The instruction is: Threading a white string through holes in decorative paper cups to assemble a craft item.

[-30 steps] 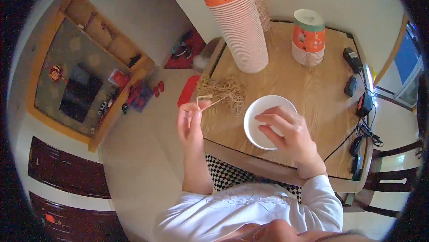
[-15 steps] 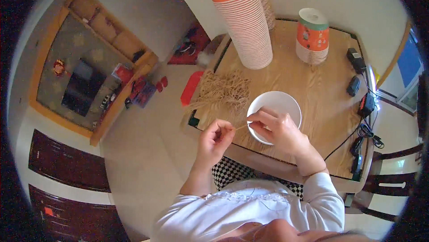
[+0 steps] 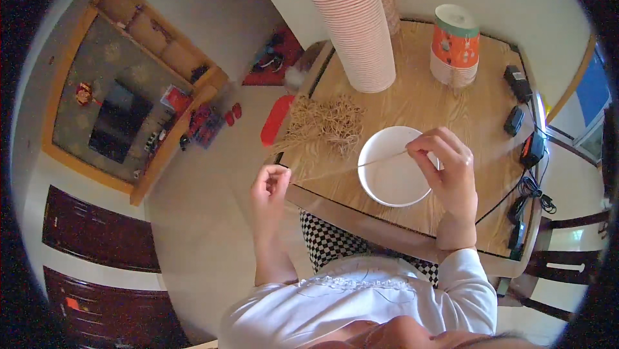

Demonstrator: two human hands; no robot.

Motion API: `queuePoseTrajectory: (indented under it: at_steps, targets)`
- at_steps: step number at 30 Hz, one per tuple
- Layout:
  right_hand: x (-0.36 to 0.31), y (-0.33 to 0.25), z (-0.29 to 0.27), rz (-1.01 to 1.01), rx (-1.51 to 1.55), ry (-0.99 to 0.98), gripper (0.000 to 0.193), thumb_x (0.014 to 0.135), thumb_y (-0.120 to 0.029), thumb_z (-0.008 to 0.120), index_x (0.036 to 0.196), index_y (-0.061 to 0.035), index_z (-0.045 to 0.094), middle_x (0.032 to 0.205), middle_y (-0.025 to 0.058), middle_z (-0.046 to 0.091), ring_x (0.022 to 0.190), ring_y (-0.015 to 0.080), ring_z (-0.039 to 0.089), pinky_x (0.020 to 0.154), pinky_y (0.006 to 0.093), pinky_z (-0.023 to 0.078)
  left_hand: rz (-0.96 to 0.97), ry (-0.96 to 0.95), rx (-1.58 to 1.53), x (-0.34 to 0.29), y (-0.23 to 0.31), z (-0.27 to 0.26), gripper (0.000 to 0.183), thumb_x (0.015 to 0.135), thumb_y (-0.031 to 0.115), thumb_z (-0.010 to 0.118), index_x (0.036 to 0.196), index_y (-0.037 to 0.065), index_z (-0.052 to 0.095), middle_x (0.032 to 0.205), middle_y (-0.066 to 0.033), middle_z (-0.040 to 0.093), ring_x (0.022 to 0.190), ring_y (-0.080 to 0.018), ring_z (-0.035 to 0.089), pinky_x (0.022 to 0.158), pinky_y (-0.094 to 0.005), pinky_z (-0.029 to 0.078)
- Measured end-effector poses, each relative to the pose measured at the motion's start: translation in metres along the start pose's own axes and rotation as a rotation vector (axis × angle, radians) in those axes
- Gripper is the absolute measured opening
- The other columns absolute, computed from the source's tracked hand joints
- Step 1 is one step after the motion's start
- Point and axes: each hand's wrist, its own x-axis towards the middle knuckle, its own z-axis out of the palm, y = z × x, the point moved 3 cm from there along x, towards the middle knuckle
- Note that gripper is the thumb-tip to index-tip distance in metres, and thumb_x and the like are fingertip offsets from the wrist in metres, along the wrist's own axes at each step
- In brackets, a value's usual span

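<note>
Tan string [image 3: 382,160] spans left to right, its right part over the white bowl [image 3: 394,188]. Left hand [image 3: 269,186] and right hand [image 3: 450,163] each pinch it. Far and slightly right of the left hand, the nearer one, lies the tan tangle [image 3: 329,120].

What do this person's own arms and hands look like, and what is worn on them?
Both the left hand and right hand are bare, without gloves. The forearms are uncovered too, up to loose white sleeves. These belong to a white top with textured trim across its front. No cables or markings show on either arm.
</note>
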Motion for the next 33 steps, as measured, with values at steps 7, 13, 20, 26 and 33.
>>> queuePoseTrajectory:
  at_steps: [7, 13, 20, 26, 33]
  targets:
    - [-0.023, -0.021, 0.057, -0.292, -0.035, -0.488, 0.013, 0.072, -0.004, 0.065, 0.085, -0.0056, 0.062, 0.081, 0.0070, 0.057, 0.080, 0.0258, 0.059, 0.067, 0.0361, 0.051, 0.239, -0.430, -0.520, -0.033, 0.042, 0.069, 0.034, 0.085, 0.004, 0.059, 0.117, 0.001, 0.051, 0.118, -0.0067, 0.053, 0.111, -0.0160, 0.050, 0.093, -0.0302, 0.041]
    - [-0.017, -0.015, 0.048, -0.197, 0.076, -0.434, 0.016, 0.068, -0.006, 0.066, 0.083, -0.0033, 0.061, 0.080, 0.0083, 0.056, 0.077, 0.0258, 0.058, 0.065, 0.0367, 0.050, 0.075, -0.449, -0.324, -0.042, 0.031, 0.081, 0.024, 0.085, 0.003, 0.061, 0.109, 0.001, 0.056, 0.091, 0.0000, 0.060, 0.079, -0.0039, 0.057, 0.065, -0.0167, 0.044]
    - [-0.008, -0.008, 0.026, -0.166, -0.118, -0.362, 0.015, 0.070, -0.005, 0.066, 0.084, -0.0052, 0.060, 0.086, 0.0090, 0.058, 0.081, 0.0280, 0.058, 0.069, 0.0385, 0.049, 0.145, -0.213, -0.363, -0.040, 0.027, 0.076, 0.007, 0.084, 0.003, 0.063, 0.091, 0.005, 0.064, 0.071, 0.0070, 0.056, 0.059, 0.0021, 0.042, 0.050, -0.0142, 0.030]
    - [-0.014, -0.013, 0.044, -0.245, 0.021, -0.480, 0.026, 0.071, -0.009, 0.067, 0.095, -0.0059, 0.058, 0.086, 0.0073, 0.058, 0.082, 0.0280, 0.059, 0.070, 0.0387, 0.050, 0.173, -0.247, -0.319, -0.039, 0.024, 0.077, 0.003, 0.083, 0.006, 0.065, 0.086, 0.006, 0.063, 0.065, 0.0094, 0.051, 0.056, 0.0018, 0.038, 0.048, -0.0149, 0.027]
    - [-0.012, -0.006, 0.048, -0.254, 0.066, -0.512, 0.015, 0.072, -0.009, 0.066, 0.085, -0.0056, 0.058, 0.078, 0.0063, 0.057, 0.076, 0.0261, 0.059, 0.064, 0.0369, 0.049, 0.111, -0.337, -0.392, -0.042, 0.019, 0.082, 0.004, 0.085, 0.006, 0.064, 0.088, 0.005, 0.062, 0.071, 0.0072, 0.055, 0.062, 0.0014, 0.044, 0.053, -0.0141, 0.032]
